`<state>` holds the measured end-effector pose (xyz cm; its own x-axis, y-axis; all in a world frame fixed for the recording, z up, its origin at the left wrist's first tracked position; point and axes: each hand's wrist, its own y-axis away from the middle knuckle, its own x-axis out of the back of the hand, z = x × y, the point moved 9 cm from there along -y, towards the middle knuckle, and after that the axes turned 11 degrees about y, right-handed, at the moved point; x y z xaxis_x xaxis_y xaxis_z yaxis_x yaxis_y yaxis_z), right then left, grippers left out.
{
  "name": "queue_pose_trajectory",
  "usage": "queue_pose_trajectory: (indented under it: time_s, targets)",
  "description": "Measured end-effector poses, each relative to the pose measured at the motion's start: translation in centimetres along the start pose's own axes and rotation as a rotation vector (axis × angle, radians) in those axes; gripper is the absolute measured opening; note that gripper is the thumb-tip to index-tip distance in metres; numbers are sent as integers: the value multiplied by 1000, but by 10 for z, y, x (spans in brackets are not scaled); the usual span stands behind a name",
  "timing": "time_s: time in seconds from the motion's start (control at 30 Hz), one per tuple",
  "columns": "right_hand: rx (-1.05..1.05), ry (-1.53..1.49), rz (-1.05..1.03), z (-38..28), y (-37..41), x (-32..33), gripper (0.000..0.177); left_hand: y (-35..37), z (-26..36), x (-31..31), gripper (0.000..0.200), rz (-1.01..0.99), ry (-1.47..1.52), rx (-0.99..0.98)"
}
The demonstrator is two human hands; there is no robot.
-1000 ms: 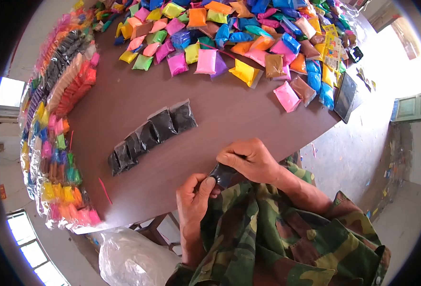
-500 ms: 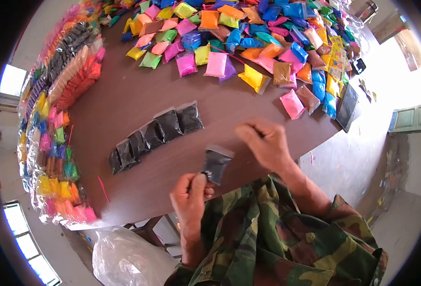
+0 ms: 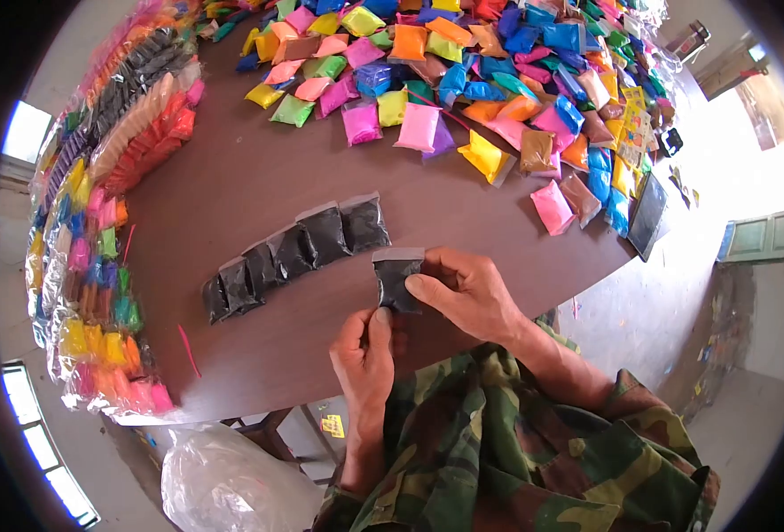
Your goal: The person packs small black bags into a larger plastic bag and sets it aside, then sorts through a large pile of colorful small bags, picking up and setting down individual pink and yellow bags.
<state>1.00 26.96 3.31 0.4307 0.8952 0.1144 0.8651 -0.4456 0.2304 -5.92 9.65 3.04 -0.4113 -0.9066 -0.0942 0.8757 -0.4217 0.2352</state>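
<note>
Between both hands I hold a small clear packet [image 3: 395, 282] filled with something black, its flat seal strip at the top. My left hand [image 3: 364, 350] pinches the packet's lower edge between thumb and fingers. My right hand [image 3: 465, 293] grips its right side, thumb on the front face and fingers behind. Just beyond, a row of several black packets [image 3: 294, 248] lies side by side on the brown table [image 3: 232, 186], slightly overlapping, seal strips pointing away from me.
A large heap of colourful packets [image 3: 419, 127] covers the table's far side. Bagged rows of packets [image 3: 117, 160] line the left edge. A dark flat slab [image 3: 647, 217] lies at the right edge. A pink strip [image 3: 188, 350] is at the lower left. A clear plastic bag [image 3: 232, 483] sits below the table.
My right hand has come down and left and taken hold of the black packet. The packet, tilted before, is now more upright, and my left hand has shifted slightly right.
</note>
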Motion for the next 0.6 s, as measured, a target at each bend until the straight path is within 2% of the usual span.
queue_pose_trajectory:
  time_s: [0.13, 0.2, 0.4, 0.6]
  targets:
    - [-9, 106, 21, -10, -21, 9, 25, 1, 5, 6, 25, -33, -155, -79]
    - [39, 28, 62, -18, -39, 12, 27, 4, 6, 12, 26, -9, -216, -123]
    - [115, 61, 52, -25, -80, 8, 31, 5, 4, 14, 21, -10, -161, -183]
    - [87, 138, 13, -27, -92, 3, 32, 5, 0, 15, 18, -42, -302, -286]
